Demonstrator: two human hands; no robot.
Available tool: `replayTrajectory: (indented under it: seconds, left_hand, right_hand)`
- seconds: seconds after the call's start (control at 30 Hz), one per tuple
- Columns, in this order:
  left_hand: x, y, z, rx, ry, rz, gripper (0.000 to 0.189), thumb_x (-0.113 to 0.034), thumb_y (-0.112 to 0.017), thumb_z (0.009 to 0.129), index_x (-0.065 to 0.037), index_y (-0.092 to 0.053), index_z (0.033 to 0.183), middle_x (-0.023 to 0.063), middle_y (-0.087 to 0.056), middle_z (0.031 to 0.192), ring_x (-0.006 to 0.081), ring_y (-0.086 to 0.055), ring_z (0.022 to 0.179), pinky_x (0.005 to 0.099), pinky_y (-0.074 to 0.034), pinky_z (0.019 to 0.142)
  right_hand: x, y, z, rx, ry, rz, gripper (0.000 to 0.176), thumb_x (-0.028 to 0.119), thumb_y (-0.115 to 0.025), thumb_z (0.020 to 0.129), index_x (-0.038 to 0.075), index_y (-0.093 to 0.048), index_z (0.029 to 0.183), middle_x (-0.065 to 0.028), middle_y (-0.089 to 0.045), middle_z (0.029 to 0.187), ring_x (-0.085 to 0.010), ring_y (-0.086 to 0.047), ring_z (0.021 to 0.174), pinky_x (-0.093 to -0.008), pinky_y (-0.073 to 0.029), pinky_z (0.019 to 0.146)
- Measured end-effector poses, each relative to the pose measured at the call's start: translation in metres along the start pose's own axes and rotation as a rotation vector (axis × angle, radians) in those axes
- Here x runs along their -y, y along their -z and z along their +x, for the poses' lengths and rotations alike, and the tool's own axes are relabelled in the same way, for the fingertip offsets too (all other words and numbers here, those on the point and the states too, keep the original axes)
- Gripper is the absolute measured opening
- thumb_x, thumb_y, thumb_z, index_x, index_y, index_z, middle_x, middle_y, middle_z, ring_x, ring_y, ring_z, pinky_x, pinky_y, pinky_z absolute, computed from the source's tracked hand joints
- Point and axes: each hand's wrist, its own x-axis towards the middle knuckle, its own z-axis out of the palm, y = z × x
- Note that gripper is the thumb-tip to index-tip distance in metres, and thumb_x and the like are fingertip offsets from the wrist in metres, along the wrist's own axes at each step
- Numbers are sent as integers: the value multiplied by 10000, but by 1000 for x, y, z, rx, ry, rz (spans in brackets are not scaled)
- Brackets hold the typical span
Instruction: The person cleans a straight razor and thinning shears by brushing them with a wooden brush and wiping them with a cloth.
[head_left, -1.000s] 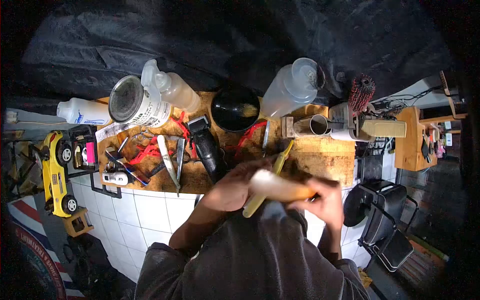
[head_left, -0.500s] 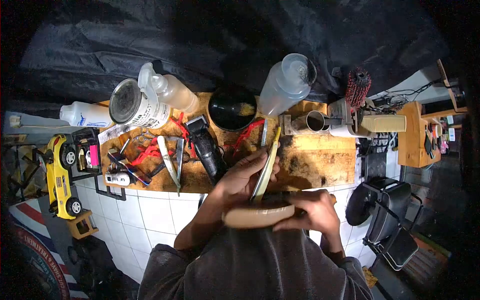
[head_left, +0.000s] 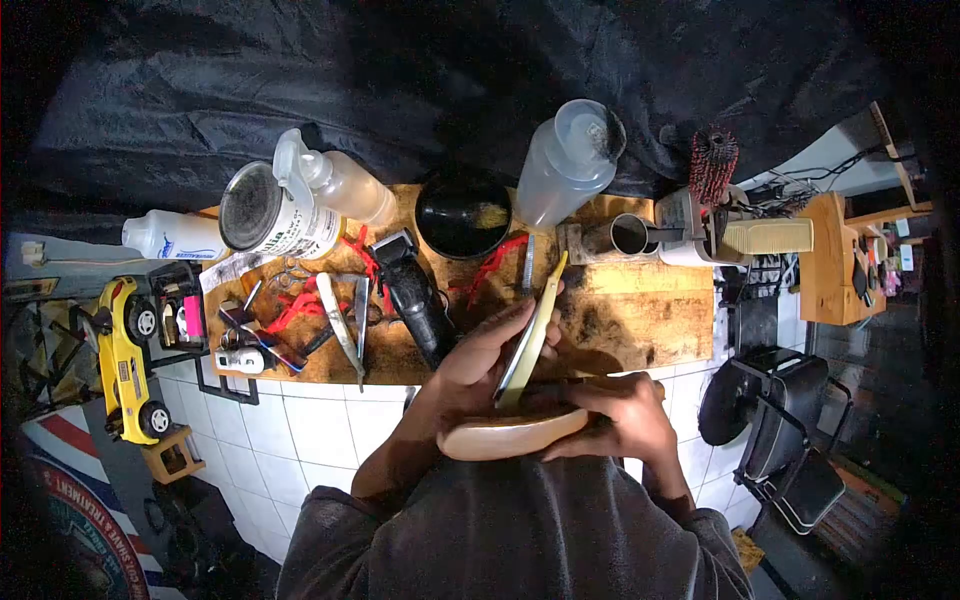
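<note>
In my left hand (head_left: pixel 480 365) I hold a straight razor (head_left: pixel 537 335) with a pale yellow handle, tilted with its narrow end pointing up and away from me. My right hand (head_left: pixel 625 415) is closed round a brush (head_left: pixel 515 436) with a curved wooden back, close below the razor's lower end. The brush's far side, facing the razor, is dark and mostly hidden. Beyond my left hand, a black hair clipper (head_left: pixel 412 300) lies on the wooden table (head_left: pixel 640 300). Another pale-handled razor (head_left: pixel 338 318) rests left of the clipper.
A black bowl (head_left: pixel 463 214), a clear spray bottle (head_left: pixel 350 185), a large white tub (head_left: pixel 275 215) and a translucent bottle (head_left: pixel 567 165) stand at the back. Right are a metal cup (head_left: pixel 630 235), a round brush (head_left: pixel 713 165) and a comb (head_left: pixel 768 237). Red clips (head_left: pixel 495 265) lie about.
The wooden brush, blurred before, now shows sharply and sits tilted slightly differently beside the razor. Both hands keep their holds, and the razor has shifted only slightly.
</note>
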Motion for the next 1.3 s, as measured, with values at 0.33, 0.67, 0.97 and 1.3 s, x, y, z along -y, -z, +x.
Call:
replayTrajectory:
  seconds: [0.33,0.67,0.97,1.3]
  left_hand:
    - [0,-13,-13,-143,180,-216,300,-286,-529,949,-80,-546,1165,78,-602,954,147,-596,826,300,-508,742]
    - [4,-9,-10,-187,94,-9,364,-333,-503,959,-126,-503,1259,10,-578,948,121,-580,782,271,-495,724]
    - [-1,-21,-11,-259,267,-256,326,-325,-479,973,-45,-539,1129,12,-524,833,98,-501,664,208,-459,640]
    - [-6,-16,-16,-227,234,-55,478,-358,-440,977,-63,-424,1354,68,-565,1060,172,-550,973,333,-469,882]
  right_hand:
    - [-34,7,1,-430,-478,-7,372,292,-829,671,4,-630,795,-116,-641,669,-196,-598,563,-319,-474,557]
    - [-9,0,-5,16,-266,0,485,415,-871,534,47,-656,766,-86,-662,734,-227,-642,666,-328,-507,641]
    - [-25,16,-5,-298,-428,174,360,249,-853,636,3,-626,770,-100,-619,662,-107,-541,594,-295,-466,577]
    - [-30,-8,-5,-210,-474,160,447,407,-840,616,34,-620,723,-103,-622,655,-239,-613,574,-306,-488,563]
